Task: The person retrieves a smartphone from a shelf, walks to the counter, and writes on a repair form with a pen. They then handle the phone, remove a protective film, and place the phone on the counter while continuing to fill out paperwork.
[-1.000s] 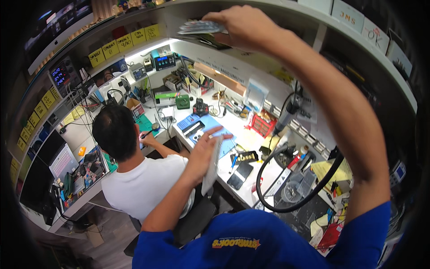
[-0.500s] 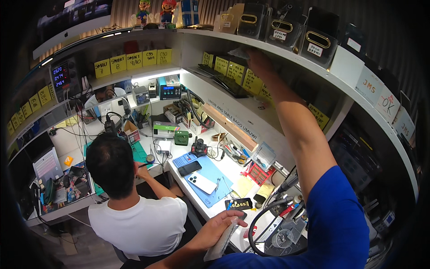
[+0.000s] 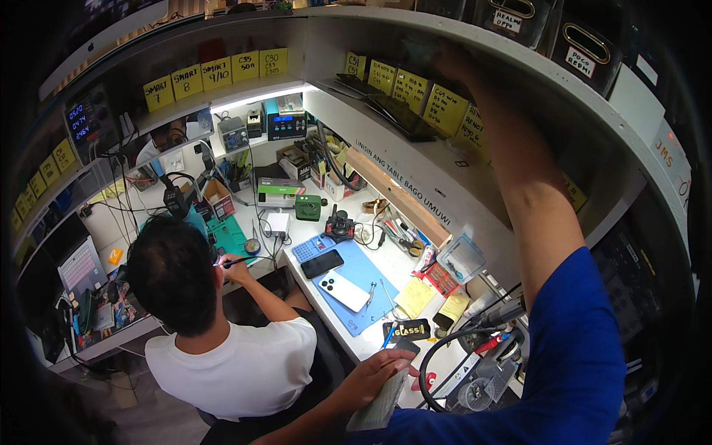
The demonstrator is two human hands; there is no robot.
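My left hand (image 3: 374,378), low in the middle, is closed around a flat packet (image 3: 380,408) in translucent, bubbly wrapping. A small dark flat piece (image 3: 406,345) shows by its fingertips; whether the hand also grips that piece I cannot tell. My right arm reaches up into the shaded shelf, where the right hand (image 3: 446,58) is dim above a row of boxes with yellow labels (image 3: 410,90). Its fingers are closed on a crumpled clear plastic bag (image 3: 420,49). Dark flat panels (image 3: 397,111) lie on the shelf in front of the boxes.
A person in a white shirt (image 3: 230,371) sits at the left, holding a thin dark tool. On the bench are a blue mat (image 3: 356,297), a white phone (image 3: 343,291), a black phone (image 3: 322,264) and a thick black hose (image 3: 426,363). Black bins (image 3: 593,44) stand overhead.
The whole view has shifted, so the shelf sits higher in it. My right hand with the bag is a little deeper in the shelf's shade. My left hand keeps its packet.
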